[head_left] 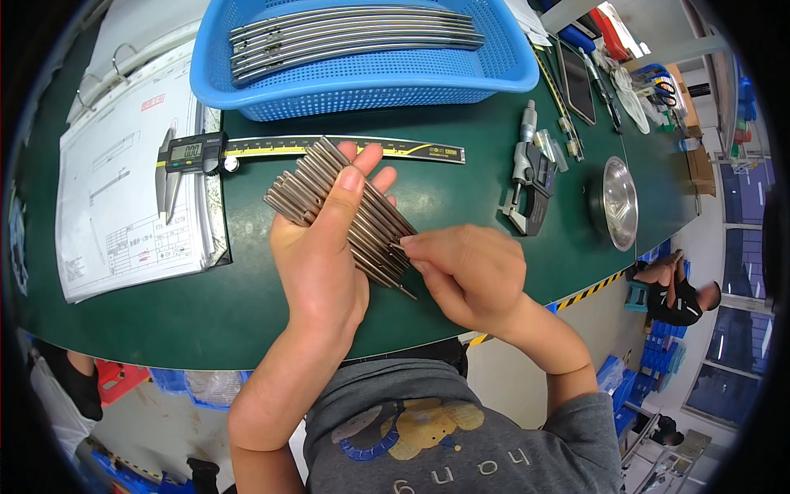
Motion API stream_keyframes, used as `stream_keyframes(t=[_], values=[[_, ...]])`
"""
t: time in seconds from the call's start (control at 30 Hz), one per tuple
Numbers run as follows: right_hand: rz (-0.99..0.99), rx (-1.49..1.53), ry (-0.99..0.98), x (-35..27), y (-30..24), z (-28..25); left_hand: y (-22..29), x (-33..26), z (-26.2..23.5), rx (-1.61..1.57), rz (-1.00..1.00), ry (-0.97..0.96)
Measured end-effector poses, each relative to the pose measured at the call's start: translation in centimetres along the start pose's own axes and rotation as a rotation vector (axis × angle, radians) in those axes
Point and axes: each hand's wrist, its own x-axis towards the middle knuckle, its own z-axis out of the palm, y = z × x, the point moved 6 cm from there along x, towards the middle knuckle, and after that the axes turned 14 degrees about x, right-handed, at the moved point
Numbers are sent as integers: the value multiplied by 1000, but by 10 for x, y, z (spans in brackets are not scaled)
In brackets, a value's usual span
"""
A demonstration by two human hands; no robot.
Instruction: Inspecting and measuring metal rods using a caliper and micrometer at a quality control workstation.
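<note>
A bundle of thin metal rods lies slanted across the palm of my left hand, whose thumb presses over it. At the bundle's lower right end, my right hand is closed in a pinch. Its thumb and forefinger meet at a rod tip or some small metal piece, too small to make out. One rod sticks out past the others at the lower end. Just beyond the bundle lies a digital caliper, partly covered by the rods and my left fingers.
A blue plastic basket with several long metal rods stands at the far side. Drawings in a ring binder lie left. Right are a micrometer, a metal bowl, a phone and scissors. A seated person is beyond.
</note>
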Motion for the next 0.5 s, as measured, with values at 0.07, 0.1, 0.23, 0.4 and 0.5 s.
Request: stream_keyframes(t=[0.07, 0.1, 0.23, 0.4, 0.5], values=[[-33, -13, -7, 0, -1, 0, -1, 0, 1, -5, -4, 1], [-32, -16, -7, 0, -1, -1, -1, 0, 2, -3, -8, 5], [-58, -22, -14, -2, -3, -2, -3, -1, 1, -10, 0, 11], [-183, -250, -50, -6, -16, 6, -5, -3, 0, -14, 3, 23], [-249, -416, -100, 2, -27, 18, -1, -2, -10, -7, 7, 41]])
